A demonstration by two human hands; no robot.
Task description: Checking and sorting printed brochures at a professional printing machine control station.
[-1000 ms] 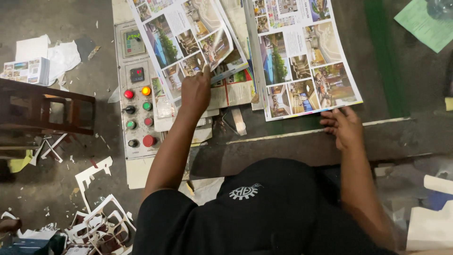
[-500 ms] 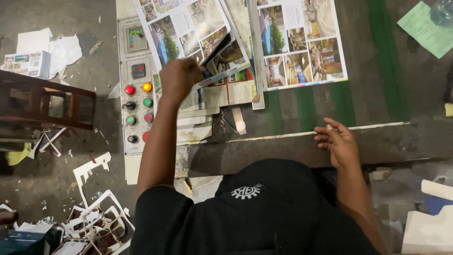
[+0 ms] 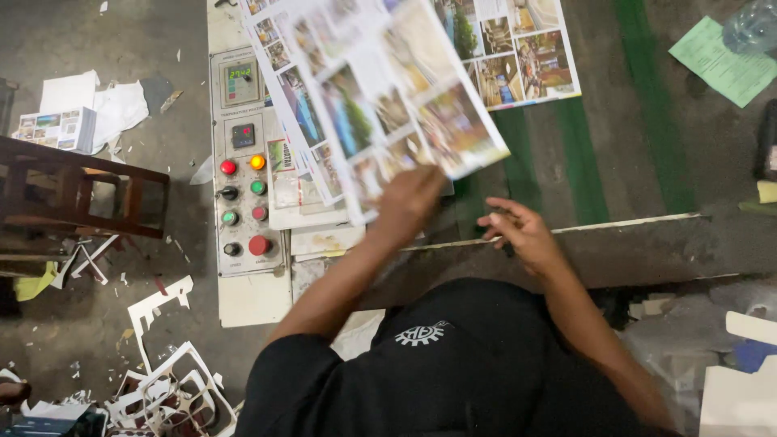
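Left hand (image 3: pixel 409 202) pinching lower edge of printed sheet (image 3: pixel 388 105), lifted and blurred above stack (image 3: pixel 303 174) beside control panel (image 3: pixel 243 162); right hand (image 3: pixel 518 231) released, fingers spread, near machine bed's front edge (image 3: pixel 647 222). Best kept flat, right hand catching the free corner. Second sheet (image 3: pixel 510 53) lying farther back.

Left hand (image 3: pixel 409 202) grips a lifted, blurred printed colour sheet (image 3: pixel 388 105); right hand (image 3: pixel 522 235) hovers open beside the dark counter (image 3: pixel 647 251) edge.
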